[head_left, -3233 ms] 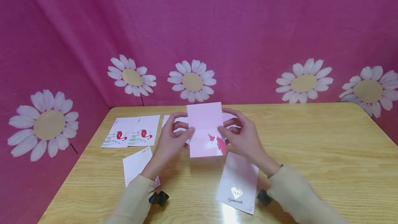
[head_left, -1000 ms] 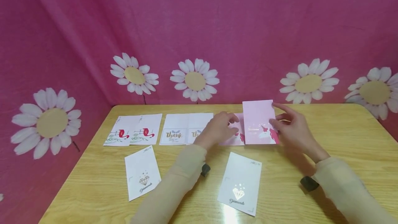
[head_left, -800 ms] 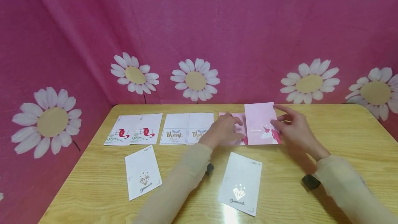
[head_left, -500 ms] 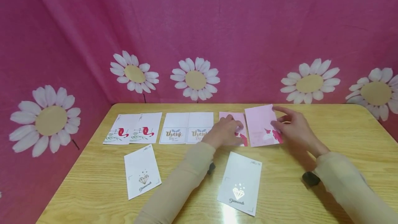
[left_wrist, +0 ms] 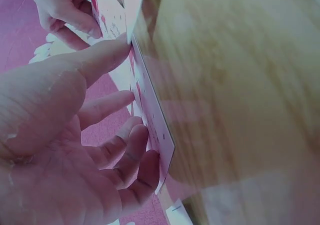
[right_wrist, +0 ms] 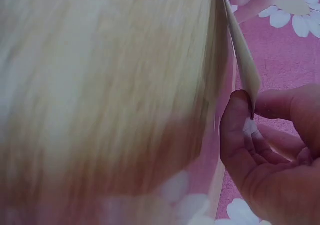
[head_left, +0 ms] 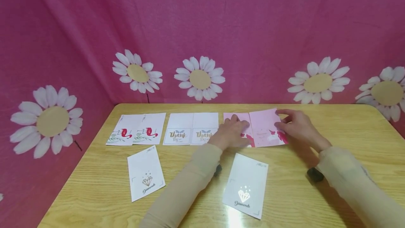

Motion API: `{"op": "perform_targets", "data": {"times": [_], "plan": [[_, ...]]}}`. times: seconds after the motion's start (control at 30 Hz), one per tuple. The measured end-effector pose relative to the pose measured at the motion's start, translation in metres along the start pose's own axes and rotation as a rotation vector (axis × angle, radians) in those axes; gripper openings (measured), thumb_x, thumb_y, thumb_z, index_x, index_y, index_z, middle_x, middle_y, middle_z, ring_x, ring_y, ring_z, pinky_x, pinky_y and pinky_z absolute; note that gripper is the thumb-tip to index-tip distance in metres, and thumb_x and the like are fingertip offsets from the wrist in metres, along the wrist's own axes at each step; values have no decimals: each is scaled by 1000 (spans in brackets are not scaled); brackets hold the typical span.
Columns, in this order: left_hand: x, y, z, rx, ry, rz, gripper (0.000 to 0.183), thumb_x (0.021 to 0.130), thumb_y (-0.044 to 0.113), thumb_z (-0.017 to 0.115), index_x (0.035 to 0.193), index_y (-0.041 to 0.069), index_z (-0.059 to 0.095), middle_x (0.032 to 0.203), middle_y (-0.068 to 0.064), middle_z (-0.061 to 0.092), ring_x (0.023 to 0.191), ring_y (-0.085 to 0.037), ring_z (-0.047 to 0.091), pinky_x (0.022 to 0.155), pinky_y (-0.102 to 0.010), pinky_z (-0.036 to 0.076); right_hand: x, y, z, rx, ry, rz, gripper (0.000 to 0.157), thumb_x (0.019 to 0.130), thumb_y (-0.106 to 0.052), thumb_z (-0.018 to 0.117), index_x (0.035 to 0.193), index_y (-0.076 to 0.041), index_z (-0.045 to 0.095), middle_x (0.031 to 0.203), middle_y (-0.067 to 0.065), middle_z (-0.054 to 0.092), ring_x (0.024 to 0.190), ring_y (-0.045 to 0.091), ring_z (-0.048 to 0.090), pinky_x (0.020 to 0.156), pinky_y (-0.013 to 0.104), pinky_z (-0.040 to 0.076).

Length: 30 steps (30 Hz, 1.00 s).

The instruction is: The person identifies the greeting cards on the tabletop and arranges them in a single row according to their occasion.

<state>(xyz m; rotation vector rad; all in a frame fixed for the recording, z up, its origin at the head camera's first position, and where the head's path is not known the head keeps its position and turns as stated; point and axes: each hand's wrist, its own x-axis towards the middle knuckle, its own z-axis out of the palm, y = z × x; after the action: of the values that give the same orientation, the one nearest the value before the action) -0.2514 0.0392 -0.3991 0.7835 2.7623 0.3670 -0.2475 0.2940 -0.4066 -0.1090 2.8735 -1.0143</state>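
My right hand (head_left: 299, 128) pinches the right edge of a pink unicorn card (head_left: 265, 124) between thumb and fingers. That card is tilted, its right side raised off the table; in the right wrist view the gripped card (right_wrist: 245, 62) shows nearly edge-on. A matching pink card (head_left: 243, 116) lies to its left, partly covered by my left hand (head_left: 230, 133). The left fingers are spread and touch this card near where the two cards meet. In the left wrist view, the left hand's fingertips (left_wrist: 150, 160) rest along the pink card (left_wrist: 152, 112).
Two flamingo cards (head_left: 148, 129) and two "Thank You" cards (head_left: 177, 129) lie side by side in the back row of the wooden table (head_left: 341, 143). Nearer are two diamond cards, a left one (head_left: 145, 171) and a right one (head_left: 245, 185). A pink curtain (head_left: 253, 27) stands behind.
The pink unicorn card, first held up by both hands, went right and down beside its match in my right hand. My left hand shifted onto the matching card. The held card's lower part has come down.
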Motion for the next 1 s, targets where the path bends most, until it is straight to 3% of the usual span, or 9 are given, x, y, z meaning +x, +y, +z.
{"op": "perform_targets", "data": {"times": [0.23, 0.57, 0.8, 1.0], "plan": [[-1, 1, 0, -17, -36, -2, 62, 96, 41, 63, 154, 33, 45, 136, -6, 48, 110, -21, 44, 93, -37, 47, 5, 3, 1, -32, -45, 26, 57, 94, -22, 70, 142, 4, 54, 108, 23, 69, 90, 27, 60, 72, 28, 49], [0, 2, -2, 17, -50, 10, 62, 97, 41, 61, 155, 34, 43, 134, -7, 47, 103, -21, 44, 82, -33, 45, 7, 0, 2, -53, -64, 11, 54, 94, -23, 70, 140, 3, 57, 106, 22, 68, 89, 28, 58, 69, 28, 49], [2, 2, -1, 26, -58, -1, 61, 98, 42, 62, 155, 35, 43, 129, -6, 47, 101, -21, 44, 81, -32, 44, 7, -3, 4, -72, -94, 22, 59, 92, -26, 74, 140, 3, 57, 110, 24, 67, 91, 29, 57, 70, 28, 49], [4, 2, -1, 16, -61, -12, 61, 98, 43, 63, 155, 35, 43, 125, -4, 46, 101, -20, 44, 79, -31, 43, 8, -6, 6, -96, -98, 2, 60, 91, -27, 77, 140, 4, 58, 101, 21, 66, 84, 26, 54, 66, 29, 46]]}}
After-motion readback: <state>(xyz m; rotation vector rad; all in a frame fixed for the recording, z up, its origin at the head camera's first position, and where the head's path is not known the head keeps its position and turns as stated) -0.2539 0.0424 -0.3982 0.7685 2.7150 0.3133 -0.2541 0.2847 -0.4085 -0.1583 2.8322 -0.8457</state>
